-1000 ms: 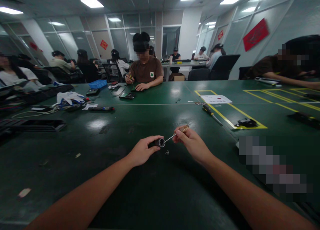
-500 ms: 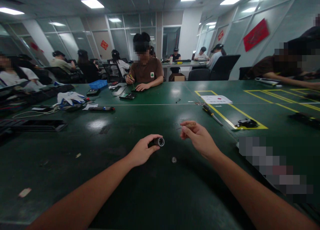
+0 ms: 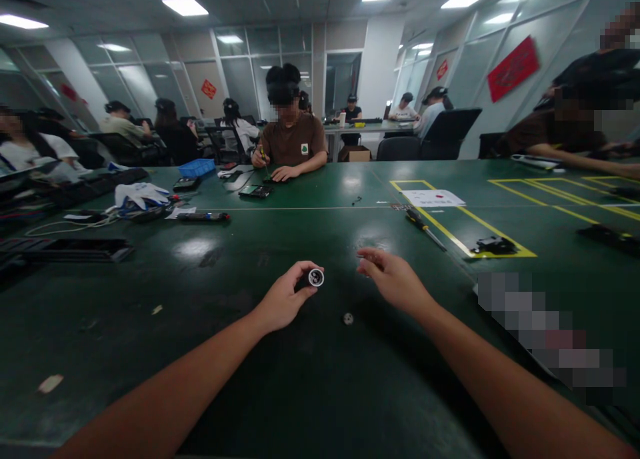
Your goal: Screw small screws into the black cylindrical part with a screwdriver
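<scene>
My left hand [image 3: 286,298] is closed round a dark cylinder [image 3: 316,277]. Its open end has a silver rim and faces me, with small round metal parts inside; the hand hides the rest of it. To the right, apart from the cylinder, my right hand [image 3: 395,279] hovers over the table with thumb and fingers pinched. Something small and thin shows at its fingertips, too blurred to name. Between the hands, a little nearer to me, a small round metal disc [image 3: 348,319] lies on the green table [image 3: 280,392].
A yellow-and-black screwdriver [image 3: 425,229] lies beyond my right hand, near black parts [image 3: 494,246] inside yellow tape. White gloves [image 3: 141,196], a pen-like tool [image 3: 204,217] and a black tray [image 3: 75,249] are at the left. Across the table a co-worker [image 3: 293,142] handles a tool.
The cylinder's open end has turned more toward me and shifted slightly left and up. My right hand has rotated, and the brownish piece seen in it before no longer shows.
</scene>
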A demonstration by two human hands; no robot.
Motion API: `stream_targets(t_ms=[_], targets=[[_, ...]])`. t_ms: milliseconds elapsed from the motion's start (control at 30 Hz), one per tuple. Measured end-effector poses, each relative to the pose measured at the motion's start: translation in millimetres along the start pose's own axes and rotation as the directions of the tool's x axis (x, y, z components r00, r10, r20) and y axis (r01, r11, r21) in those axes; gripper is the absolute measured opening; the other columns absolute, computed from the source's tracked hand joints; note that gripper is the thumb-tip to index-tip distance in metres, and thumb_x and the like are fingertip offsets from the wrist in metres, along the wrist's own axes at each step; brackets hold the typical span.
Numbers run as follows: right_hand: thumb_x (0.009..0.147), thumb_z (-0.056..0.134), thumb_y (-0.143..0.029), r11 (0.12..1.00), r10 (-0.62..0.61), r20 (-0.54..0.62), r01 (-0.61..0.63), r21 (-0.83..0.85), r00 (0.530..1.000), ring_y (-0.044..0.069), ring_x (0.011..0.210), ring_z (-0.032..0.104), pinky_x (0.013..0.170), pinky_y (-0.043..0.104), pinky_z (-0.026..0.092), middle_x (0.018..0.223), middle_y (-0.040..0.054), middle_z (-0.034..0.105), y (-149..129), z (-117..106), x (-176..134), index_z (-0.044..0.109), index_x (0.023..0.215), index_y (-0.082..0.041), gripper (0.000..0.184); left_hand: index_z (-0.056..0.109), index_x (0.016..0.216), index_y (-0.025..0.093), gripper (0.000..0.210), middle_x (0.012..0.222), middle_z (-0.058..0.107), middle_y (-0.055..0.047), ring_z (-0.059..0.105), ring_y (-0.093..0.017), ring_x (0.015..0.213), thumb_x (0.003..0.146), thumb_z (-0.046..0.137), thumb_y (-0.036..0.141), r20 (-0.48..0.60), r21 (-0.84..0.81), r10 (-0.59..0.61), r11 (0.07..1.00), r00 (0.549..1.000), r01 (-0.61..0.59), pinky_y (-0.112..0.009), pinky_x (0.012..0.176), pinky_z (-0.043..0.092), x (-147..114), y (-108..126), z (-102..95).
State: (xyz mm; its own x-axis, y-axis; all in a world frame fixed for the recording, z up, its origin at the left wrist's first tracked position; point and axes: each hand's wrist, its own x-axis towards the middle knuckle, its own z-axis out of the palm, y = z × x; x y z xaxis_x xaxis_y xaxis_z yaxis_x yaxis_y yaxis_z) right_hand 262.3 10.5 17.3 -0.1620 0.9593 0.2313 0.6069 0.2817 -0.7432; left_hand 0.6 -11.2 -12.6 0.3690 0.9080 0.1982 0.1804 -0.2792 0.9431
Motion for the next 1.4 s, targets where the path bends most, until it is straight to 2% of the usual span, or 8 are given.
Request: stream_targets(t_ms=[300, 467, 567, 733, 867, 1033, 1300, 1400], targets=[[0.097, 0.052, -0.031, 0.998, 0.067, -0.002, -0.067, -0.016, 0.998, 0.022, 0.087, 0.072, 0.08, 0.035, 0.052, 0.093, 0.0072, 0.077, -5.3, -2.2, -0.5, 0.065, 0.123, -0.018, 0.031, 0.041, 0.104, 0.023, 0.03, 0.118, 0.066, -0.007, 0.064, -0.02, 0.116, 0.086, 0.062, 0.012, -0.234, -0.107, 0.06, 0.99, 0.97, -0.087, -0.045, 0.108, 0.045, 0.3, -1.1, 2.1], [0.097, 0.052, -0.031, 0.998, 0.063, 0.002, -0.063, 0.003, 0.998, 0.022, 0.088, 0.073, 0.08, 0.034, 0.052, 0.093, 0.0068, 0.076, -6.2, -1.8, -1.2, 0.065, 0.123, -0.019, 0.031, 0.037, 0.105, 0.024, 0.034, 0.115, 0.067, -0.006, 0.063, -0.021, 0.12, 0.085, 0.063, 0.014, -0.494, 0.02, 0.15, 0.987, 0.857, -0.161, -0.045, 0.107, 0.045, 7.1, -3.7, -6.2], [0.097, 0.053, -0.03, 0.998, 0.053, 0.007, -0.053, -0.017, 0.999, 0.022, 0.087, 0.072, 0.079, 0.033, 0.052, 0.093, 0.0065, 0.076, -5.8, -1.9, -2.0, 0.065, 0.123, -0.02, 0.031, 0.042, 0.112, 0.023, 0.033, 0.112, 0.066, -0.006, 0.064, -0.02, 0.114, 0.086, 0.061, 0.014, -0.582, 0.084, 0.126, 0.992, 0.803, -0.095, -0.041, 0.104, 0.045, 10.4, -5.6, -13.9], [0.095, 0.055, -0.024, 0.996, 0.039, 0.022, -0.037, -0.075, 0.999, 0.021, 0.087, 0.071, 0.079, 0.033, 0.05, 0.095, 0.0065, 0.076, -0.3, -1.2, -1.2, 0.066, 0.124, -0.02, 0.031, 0.056, 0.107, 0.022, 0.018, 0.104, 0.064, -0.004, 0.063, -0.02, 0.095, 0.089, 0.057, 0.022, -0.372, 0.383, 0.05, 0.918, 0.927, 0.105, -0.036, 0.085, 0.049, 3.5, 3.9, -15.2], [0.093, 0.059, -0.022, 0.988, 0.022, 0.004, -0.021, -0.152, 1.0, 0.02, 0.083, 0.068, 0.074, 0.032, 0.048, 0.093, 0.0063, 0.074, 3.1, -0.8, 0.5, 0.067, 0.124, -0.018, 0.032, 0.061, 0.097, 0.021, 0.024, 0.094, 0.064, -0.004, 0.06, -0.023, 0.085, 0.091, 0.059, 0.044, -0.082, 0.667, -0.004, 0.743, 0.997, 0.058, -0.035, 0.073, 0.047, -4.5, 21.0, -0.3], [0.093, 0.058, -0.023, 0.988, -0.004, 0.009, 0.005, -0.155, 1.0, 0.019, 0.078, 0.065, 0.072, 0.031, 0.047, 0.089, 0.0054, 0.072, 4.3, 0.4, 0.4, 0.067, 0.123, -0.017, 0.032, 0.065, 0.103, 0.021, 0.022, 0.101, 0.066, -0.005, 0.061, -0.022, 0.094, 0.099, 0.045, 0.03, 0.2, 0.783, -0.009, 0.602, 0.98, -0.154, -0.036, 0.077, 0.048, -7.4, 31.5, 17.6], [0.092, 0.058, -0.023, 0.986, -0.013, 0.003, 0.013, -0.165, 1.0, 0.019, 0.076, 0.065, 0.071, 0.03, 0.047, 0.087, 0.0054, 0.072, -1.3, -0.2, -1.5, 0.069, 0.121, -0.016, 0.032, 0.065, 0.114, 0.024, 0.041, 0.103, 0.066, -0.006, 0.061, -0.025, 0.094, 0.095, 0.049, 0.057, 0.336, 0.82, 0.005, 0.491, 0.942, -0.295, -0.034, 0.066, 0.048, -11.5, 43.0, 47.2], [0.092, 0.058, -0.023, 0.985, -0.009, 0.001, 0.01, -0.172, 1.0, 0.018, 0.076, 0.065, 0.071, 0.03, 0.046, 0.086, 0.005, 0.072, -2.3, -0.9, -2.1, 0.069, 0.121, -0.017, 0.032, 0.066, 0.11, 0.026, 0.028, 0.103, 0.067, -0.004, 0.062, -0.024, 0.094, 0.098, 0.05, 0.045, 0.369, 0.81, 0.032, 0.479, 0.929, -0.338, -0.032, 0.065, 0.047, -7.8, 39.9, 57.9]])
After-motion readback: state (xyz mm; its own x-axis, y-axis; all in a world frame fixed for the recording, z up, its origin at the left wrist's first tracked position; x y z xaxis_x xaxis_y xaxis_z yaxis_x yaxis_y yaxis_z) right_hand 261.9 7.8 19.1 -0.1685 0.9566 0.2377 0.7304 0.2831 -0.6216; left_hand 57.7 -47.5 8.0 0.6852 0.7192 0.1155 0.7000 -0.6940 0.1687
